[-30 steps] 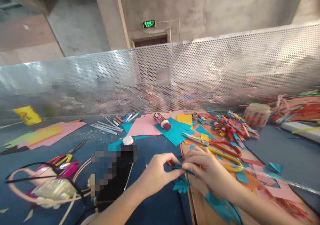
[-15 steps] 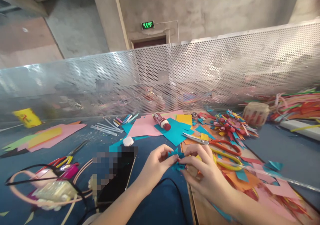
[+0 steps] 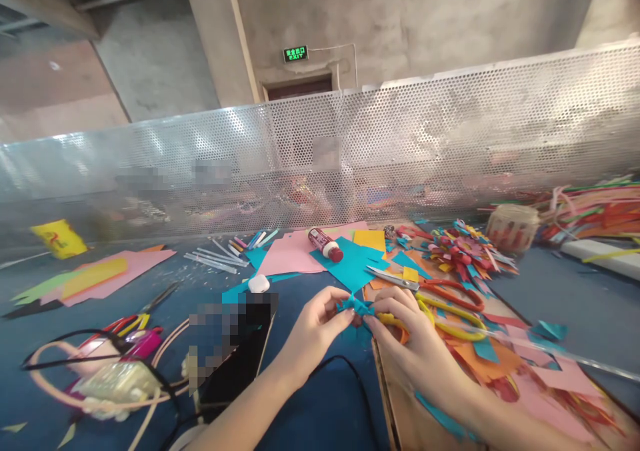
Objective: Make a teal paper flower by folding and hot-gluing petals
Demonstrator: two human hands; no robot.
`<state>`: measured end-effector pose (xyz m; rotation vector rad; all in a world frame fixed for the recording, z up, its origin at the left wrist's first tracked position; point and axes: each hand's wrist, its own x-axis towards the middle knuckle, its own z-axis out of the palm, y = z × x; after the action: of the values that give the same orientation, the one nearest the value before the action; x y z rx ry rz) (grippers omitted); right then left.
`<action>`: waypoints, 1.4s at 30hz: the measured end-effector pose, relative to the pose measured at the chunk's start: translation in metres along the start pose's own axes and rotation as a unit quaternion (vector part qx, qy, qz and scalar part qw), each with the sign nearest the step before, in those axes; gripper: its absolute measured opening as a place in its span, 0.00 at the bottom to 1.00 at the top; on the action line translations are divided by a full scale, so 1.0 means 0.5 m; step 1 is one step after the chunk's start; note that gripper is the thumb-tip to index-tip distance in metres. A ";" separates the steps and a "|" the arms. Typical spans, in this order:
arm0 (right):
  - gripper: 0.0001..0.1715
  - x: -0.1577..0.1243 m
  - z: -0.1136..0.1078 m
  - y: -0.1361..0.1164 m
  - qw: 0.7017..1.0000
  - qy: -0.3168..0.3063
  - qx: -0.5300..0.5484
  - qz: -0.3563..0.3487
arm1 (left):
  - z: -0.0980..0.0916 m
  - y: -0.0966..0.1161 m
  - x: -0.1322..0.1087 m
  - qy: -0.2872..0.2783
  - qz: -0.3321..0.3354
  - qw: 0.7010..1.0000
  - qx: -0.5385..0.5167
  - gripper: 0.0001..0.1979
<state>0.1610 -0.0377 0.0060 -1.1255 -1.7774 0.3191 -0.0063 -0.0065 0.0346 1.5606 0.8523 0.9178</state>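
Note:
A small blue paper flower [image 3: 356,305] with pointed petals is pinched between my two hands above the table. My left hand [image 3: 320,324] grips its left side with thumb and fingertips. On the other side, my right hand [image 3: 403,324] pinches the petals, partly hiding them. Below the fingers another bit of blue paper shows, blurred. Scissors with red and yellow handles [image 3: 453,314] lie just beyond my right hand. Farther back, a red-capped glue bottle [image 3: 325,244] rests on blue paper sheets [image 3: 345,267].
A phone [image 3: 235,371] and a white earbud case [image 3: 259,283] lie left of my hands. Cables and a second pair of scissors [image 3: 135,321] are farther left. Paper scraps [image 3: 525,384] and a pile of paper flowers [image 3: 465,254] cover the right. A perforated metal screen [image 3: 390,144] stands behind.
The fingers of my right hand have drawn in closer to the blue paper flower, which has turned slightly. Both hands keep hold of it; the surrounding things stay where they were.

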 end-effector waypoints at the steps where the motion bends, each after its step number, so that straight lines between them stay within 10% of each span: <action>1: 0.05 0.000 0.000 0.001 1.000 -0.003 -0.002 -0.005 | 0.000 -0.001 0.000 -0.006 -0.001 1.000 -0.001 0.08; 20: 0.07 -0.011 0.009 -0.007 0.998 0.023 0.005 -0.059 | 0.001 -0.010 0.003 0.033 -0.005 0.999 0.011 0.07; 42: 0.11 -0.012 0.020 0.010 0.979 0.027 0.172 0.107 | 0.002 -0.015 0.000 0.017 0.010 0.995 -0.102 0.04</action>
<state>0.1561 -0.0374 -0.0054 -1.0630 -1.4846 0.6921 -0.0058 -0.0056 0.0273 1.3835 0.7421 1.0158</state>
